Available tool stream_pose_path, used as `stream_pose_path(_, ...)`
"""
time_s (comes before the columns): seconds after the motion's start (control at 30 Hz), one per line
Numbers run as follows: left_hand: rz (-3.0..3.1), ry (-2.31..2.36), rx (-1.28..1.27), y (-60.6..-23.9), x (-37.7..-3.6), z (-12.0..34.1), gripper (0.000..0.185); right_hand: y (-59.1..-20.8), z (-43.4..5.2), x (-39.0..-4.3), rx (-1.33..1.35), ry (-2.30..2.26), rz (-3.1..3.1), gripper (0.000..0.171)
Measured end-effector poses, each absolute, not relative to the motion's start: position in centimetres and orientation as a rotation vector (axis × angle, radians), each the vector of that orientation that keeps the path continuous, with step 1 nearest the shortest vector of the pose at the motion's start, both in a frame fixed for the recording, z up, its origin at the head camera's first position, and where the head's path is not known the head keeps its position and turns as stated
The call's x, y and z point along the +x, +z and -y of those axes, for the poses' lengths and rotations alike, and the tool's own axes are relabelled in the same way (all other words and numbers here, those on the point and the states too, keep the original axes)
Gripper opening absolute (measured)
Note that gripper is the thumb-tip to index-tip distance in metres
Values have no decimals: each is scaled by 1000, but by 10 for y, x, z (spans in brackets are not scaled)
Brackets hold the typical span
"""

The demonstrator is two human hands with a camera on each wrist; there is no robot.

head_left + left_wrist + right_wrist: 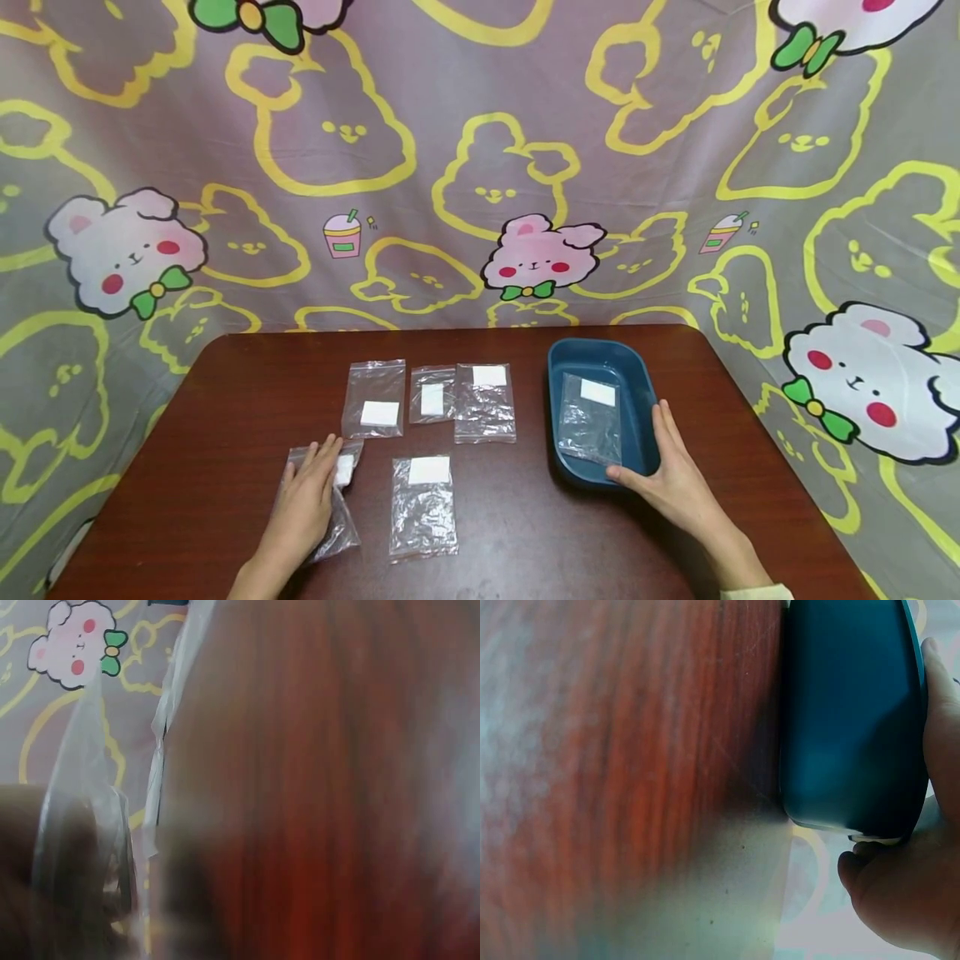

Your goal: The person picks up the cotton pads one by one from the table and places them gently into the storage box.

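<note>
My left hand [303,500] holds a clear zip bag [337,533] with a white label at the table's left front, and the bag bends up around its fingers. In the left wrist view the bag's plastic [161,742] stands edge-on, while the fingers are dark and blurred behind it. On the right is a deep blue tray [555,400] containing another clear bag [588,429] with a white label. My right hand [675,479] touches the tray's near right corner, thumb at the front rim and straight fingers along the outer right side. In the right wrist view the hand [907,892] borders the tray's wall [847,720].
Across the back lie a larger zip bag [367,387], a small one [431,404] and a third bag [483,408], all with white labels. Another labelled bag [422,517] lies front centre. The brown table [525,542] meets a cartoon-printed cloth [450,167] at the back and sides.
</note>
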State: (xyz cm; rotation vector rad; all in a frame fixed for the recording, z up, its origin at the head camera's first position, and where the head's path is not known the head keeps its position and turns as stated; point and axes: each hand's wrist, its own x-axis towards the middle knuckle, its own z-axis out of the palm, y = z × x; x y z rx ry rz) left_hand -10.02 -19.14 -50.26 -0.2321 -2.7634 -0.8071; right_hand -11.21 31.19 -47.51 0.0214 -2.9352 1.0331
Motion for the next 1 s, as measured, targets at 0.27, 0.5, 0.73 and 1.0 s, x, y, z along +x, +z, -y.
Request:
stream_pose_path(0.27,2745,-768,-233,-488,-106,196,39,-475,-311,-112,16,1037,2935,131)
stream_pose_path(0.5,2751,-736,-246,-471,-111,200,40,-475,-312,-112,13,1044,2936,130)
stream_pose_path(0.73,2752,-672,-255,-455,-114,201,41,-476,-312,-111,22,1041,2927,129)
stream_pose_path(1.0,2696,-653,-279,-445,-119,202,41,-475,-311,-112,-2,1047,2938,130)
